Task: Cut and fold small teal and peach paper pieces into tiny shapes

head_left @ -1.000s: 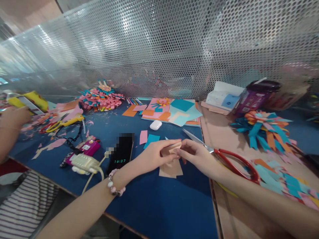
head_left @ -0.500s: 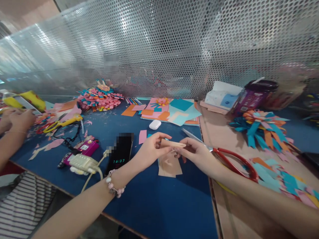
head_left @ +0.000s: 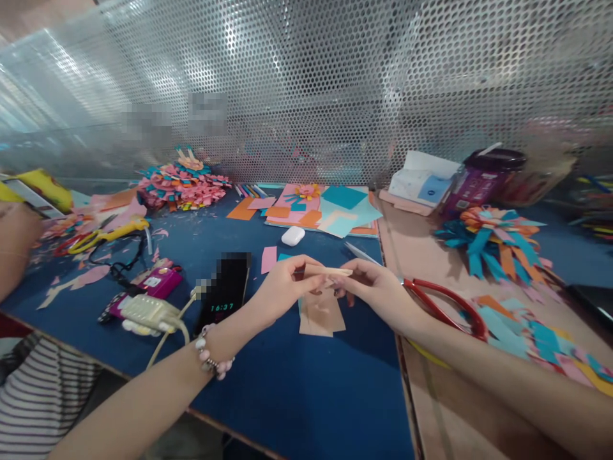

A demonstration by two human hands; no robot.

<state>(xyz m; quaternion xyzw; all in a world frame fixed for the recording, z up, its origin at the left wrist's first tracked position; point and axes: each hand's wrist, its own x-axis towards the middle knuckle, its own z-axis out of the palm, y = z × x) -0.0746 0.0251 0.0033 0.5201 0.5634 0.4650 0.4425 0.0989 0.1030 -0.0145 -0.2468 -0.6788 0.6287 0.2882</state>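
Observation:
Between both hands, above the blue table (head_left: pixel 306 390), is a small folded piece of cream paper (head_left: pixel 335 271). My left hand (head_left: pixel 287 284), with a beaded bracelet (head_left: pixel 213 354) at the wrist, pinches its left end. The fingers of my right hand (head_left: pixel 376 291) close on its right end. Loose tan paper pieces (head_left: pixel 322 314) lie on the table just below the hands. Red-handled scissors (head_left: pixel 450 303) lie partly hidden behind my right hand and forearm, blades pointing up and left. A small pink paper piece (head_left: pixel 269 259) is left of my left hand.
A phone (head_left: pixel 225 287) and a power bank with cables (head_left: pixel 153 313) lie left. Behind are a white earbud case (head_left: pixel 293 236), stacked coloured paper (head_left: pixel 347 207) and a paper-flower heap (head_left: pixel 182 179). Right are a paper flower (head_left: pixel 493 239) and a purple cup (head_left: pixel 479 182). Another person's arm (head_left: pixel 16 246) is far left.
The view has shifted slightly, so the table's things appear a little further left. My hands stay together on the folded paper. The other person's hand has moved toward the left edge.

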